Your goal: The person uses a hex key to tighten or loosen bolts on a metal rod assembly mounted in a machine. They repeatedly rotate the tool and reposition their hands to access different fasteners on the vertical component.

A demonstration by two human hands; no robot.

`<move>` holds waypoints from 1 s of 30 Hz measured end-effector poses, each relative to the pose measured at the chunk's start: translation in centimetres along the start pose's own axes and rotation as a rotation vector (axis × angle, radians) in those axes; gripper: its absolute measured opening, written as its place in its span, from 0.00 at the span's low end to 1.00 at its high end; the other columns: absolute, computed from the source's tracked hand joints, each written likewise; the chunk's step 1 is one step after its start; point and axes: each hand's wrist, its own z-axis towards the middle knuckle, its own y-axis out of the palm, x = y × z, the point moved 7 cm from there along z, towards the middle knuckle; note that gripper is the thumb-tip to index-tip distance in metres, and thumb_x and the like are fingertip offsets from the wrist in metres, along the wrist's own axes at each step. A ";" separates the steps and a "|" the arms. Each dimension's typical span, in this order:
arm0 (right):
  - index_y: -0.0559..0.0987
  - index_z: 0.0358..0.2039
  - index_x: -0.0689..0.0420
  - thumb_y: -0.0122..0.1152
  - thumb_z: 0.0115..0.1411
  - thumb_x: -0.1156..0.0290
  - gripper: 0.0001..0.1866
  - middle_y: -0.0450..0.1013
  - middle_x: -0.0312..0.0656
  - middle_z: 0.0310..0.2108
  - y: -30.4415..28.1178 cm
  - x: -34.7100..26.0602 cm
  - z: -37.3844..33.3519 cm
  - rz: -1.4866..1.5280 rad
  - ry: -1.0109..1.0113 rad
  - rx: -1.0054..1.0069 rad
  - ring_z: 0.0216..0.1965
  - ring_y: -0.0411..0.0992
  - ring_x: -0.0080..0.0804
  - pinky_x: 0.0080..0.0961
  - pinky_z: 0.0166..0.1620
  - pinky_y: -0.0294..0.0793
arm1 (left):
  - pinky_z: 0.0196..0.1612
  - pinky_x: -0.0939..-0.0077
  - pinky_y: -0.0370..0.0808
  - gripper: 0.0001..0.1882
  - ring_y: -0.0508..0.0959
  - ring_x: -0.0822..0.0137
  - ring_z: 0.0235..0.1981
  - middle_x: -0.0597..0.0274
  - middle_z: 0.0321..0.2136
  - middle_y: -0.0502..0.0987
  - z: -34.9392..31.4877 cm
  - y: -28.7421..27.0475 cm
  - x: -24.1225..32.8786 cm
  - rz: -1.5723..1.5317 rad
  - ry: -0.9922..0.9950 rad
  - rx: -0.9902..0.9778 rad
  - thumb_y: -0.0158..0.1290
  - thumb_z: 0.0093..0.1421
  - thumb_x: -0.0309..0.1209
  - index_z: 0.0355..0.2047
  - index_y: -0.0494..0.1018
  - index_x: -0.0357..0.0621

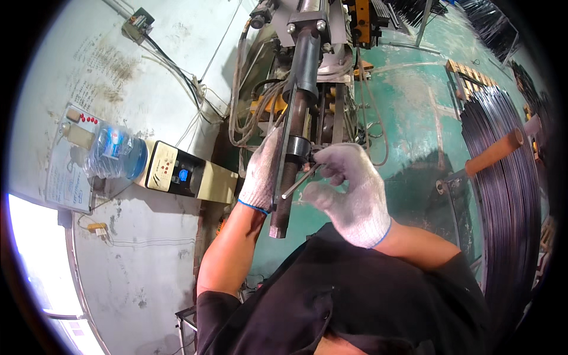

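Observation:
A long machine shaft runs toward me from the far middle, ending in a threaded rod with a squared tip. A dark round collar sits around it above the thread. My left hand, in a white knit glove, is closed along a long flat metal bar lying beside the shaft; its fingers are mostly hidden. My right hand, gloved too, is just right of the collar, with curved fingers and the thumb apart. A thin metal rod slants out by its fingertips; whether they touch cannot be made out.
Hoses and cables hang around the machine. At left, a water dispenser with a blue bottle stands against the wall. On the right, long dark metal strips lie on a rack beside an orange-brown tube.

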 end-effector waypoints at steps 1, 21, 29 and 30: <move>0.82 0.55 0.62 0.83 0.66 0.58 0.27 0.80 0.44 0.50 -0.4 0.4 -0.2 0.003 0.097 0.087 0.42 0.78 0.27 0.32 0.48 0.82 | 0.45 0.74 0.82 0.27 0.84 0.72 0.42 0.61 0.46 0.82 -0.1 -0.2 -0.2 0.020 0.013 -0.005 0.48 0.83 0.52 0.63 0.76 0.42; 0.87 0.41 0.61 0.70 0.65 0.66 0.11 0.81 0.37 0.34 5.8 0.6 0.9 0.488 0.622 -0.241 0.37 0.78 0.26 0.27 0.45 0.75 | 0.40 0.70 0.85 0.24 0.84 0.68 0.36 0.60 0.41 0.82 1.5 -0.3 -1.6 -0.134 0.138 -0.075 0.47 0.85 0.50 0.60 0.78 0.42; 0.73 0.67 0.66 0.72 0.57 0.75 0.36 0.78 0.48 0.55 3.0 5.0 -1.0 0.139 0.230 -0.394 0.48 0.78 0.30 0.36 0.49 0.84 | 0.29 0.68 0.85 0.25 0.85 0.62 0.26 0.55 0.35 0.84 1.5 -0.3 -3.7 -0.444 -0.160 -0.100 0.48 0.84 0.53 0.61 0.77 0.44; 0.72 0.69 0.65 0.73 0.59 0.73 0.38 0.75 0.48 0.56 2.4 4.0 -0.4 -0.008 0.252 -0.506 0.48 0.78 0.33 0.36 0.52 0.83 | 0.26 0.66 0.85 0.25 0.85 0.61 0.25 0.55 0.34 0.84 1.6 -0.5 -3.7 -0.418 -0.114 -0.047 0.47 0.84 0.53 0.60 0.77 0.43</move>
